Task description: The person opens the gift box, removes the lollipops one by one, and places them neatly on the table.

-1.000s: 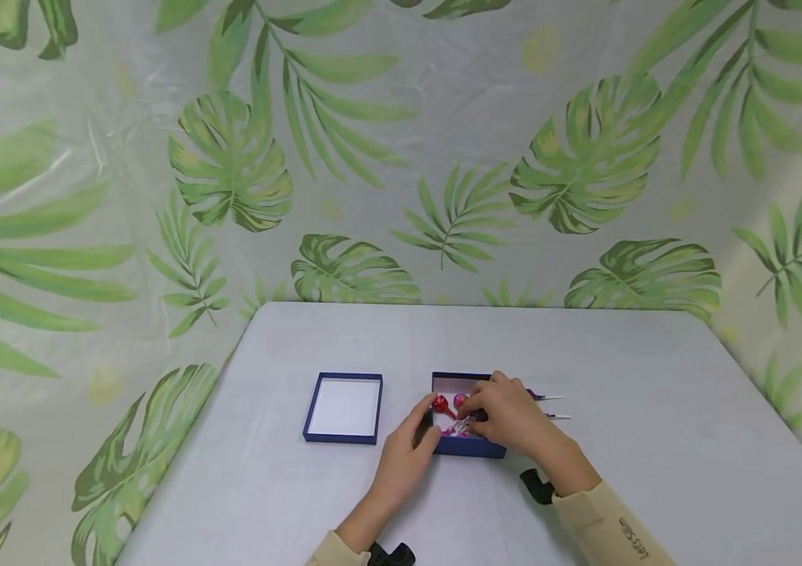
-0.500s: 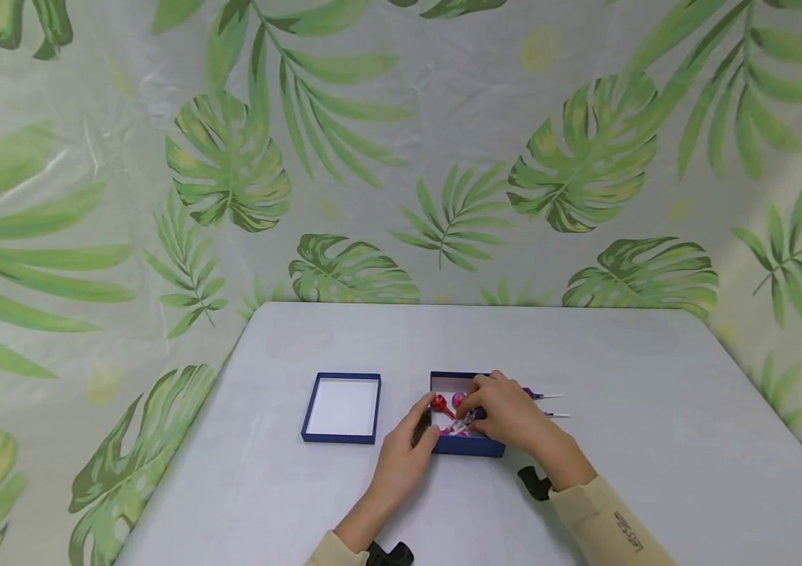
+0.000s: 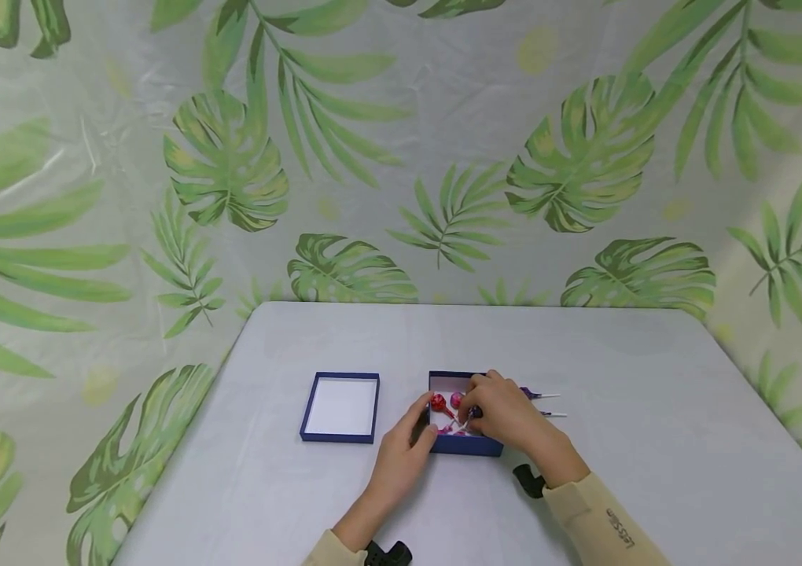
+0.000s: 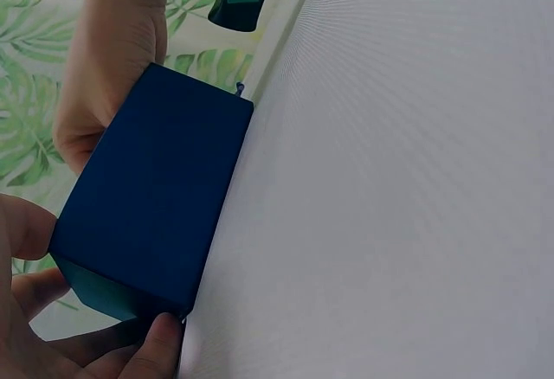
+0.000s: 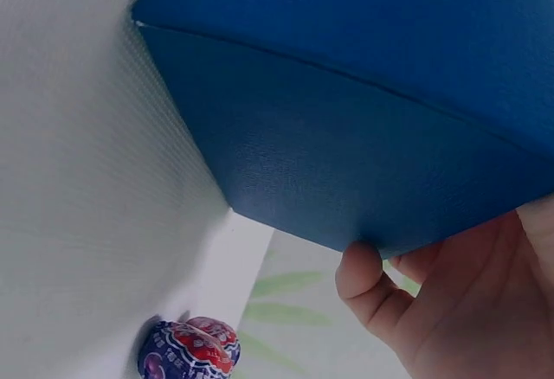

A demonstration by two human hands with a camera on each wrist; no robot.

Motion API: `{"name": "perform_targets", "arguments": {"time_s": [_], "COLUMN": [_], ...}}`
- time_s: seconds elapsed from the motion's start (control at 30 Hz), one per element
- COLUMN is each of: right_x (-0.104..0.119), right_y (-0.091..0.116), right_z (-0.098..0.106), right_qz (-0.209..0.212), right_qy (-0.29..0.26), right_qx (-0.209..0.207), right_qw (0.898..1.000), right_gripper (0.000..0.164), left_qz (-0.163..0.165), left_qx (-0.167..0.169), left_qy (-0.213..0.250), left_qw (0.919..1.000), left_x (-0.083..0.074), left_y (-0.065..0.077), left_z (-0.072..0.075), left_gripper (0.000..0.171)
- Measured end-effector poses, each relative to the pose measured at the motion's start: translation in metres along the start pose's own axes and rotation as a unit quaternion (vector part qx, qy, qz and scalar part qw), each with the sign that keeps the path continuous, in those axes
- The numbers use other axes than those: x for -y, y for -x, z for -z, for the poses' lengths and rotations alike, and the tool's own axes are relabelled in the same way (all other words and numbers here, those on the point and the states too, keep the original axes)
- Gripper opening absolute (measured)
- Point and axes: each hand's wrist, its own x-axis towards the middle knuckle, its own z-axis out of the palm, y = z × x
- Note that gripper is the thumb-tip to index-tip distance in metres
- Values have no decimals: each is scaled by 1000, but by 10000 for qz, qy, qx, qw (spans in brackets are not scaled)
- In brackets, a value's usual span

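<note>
A dark blue box (image 3: 467, 446) with a pale inside sits mid-table. My left hand (image 3: 401, 460) grips its left side, thumb near the front corner; in the left wrist view, fingertips (image 4: 158, 344) lie low against the box wall. My right hand (image 3: 510, 413) reaches over the right wall and pinches a dark-wrapped lollipop (image 3: 476, 412) inside, partly hidden by the fingers. Also in the box are a red lollipop (image 3: 439, 403) at the left, a pink lollipop (image 3: 457, 400) behind, and pink wrappers with white sticks near the front.
An upturned blue lid (image 3: 339, 439), white inside, lies left of the box. Right of the box lie two purple-wrapped lollipops, mostly behind the right hand, their sticks (image 3: 549, 395) pointing right; in the right wrist view their wrapped heads (image 5: 190, 350) show beside the box.
The right hand's fingers shift slightly inside the box with the dark lollipop. The left hand keeps its place on the box, and the head view drifts a little.
</note>
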Motion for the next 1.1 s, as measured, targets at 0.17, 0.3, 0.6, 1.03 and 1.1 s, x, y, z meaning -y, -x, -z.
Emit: {"name": "perform_targets", "arguments": {"time_s": [0.17, 0.3, 0.6, 1.03, 1.1], "right_x": [-2, -4, -5, -11, -12], "right_y": [-1, -2, -4, 0, 0], "right_z": [-3, -5, -3, 3, 5], "right_qz": [-30, -18, -16, -246, -322], "right_qy": [-21, 24, 161, 43, 39], "right_qx": [-52, -200, -795, -1062, -1058], "right_qw": [10000, 9998, 9967, 9940, 9939], "right_gripper": [19, 17, 9, 10, 11], "left_qz": [27, 134, 139, 187, 171], "left_qx": [13, 71, 57, 44, 46], "left_qy": [20, 66, 33, 37, 18], "left_qw": [10000, 9999, 9999, 9998, 9998], "left_x": [1, 1, 0, 0, 0], "left_y": [0, 1, 1, 3, 1], "left_z": [0, 0, 1, -2, -2], "left_gripper": [50, 50, 50, 51, 51]}}
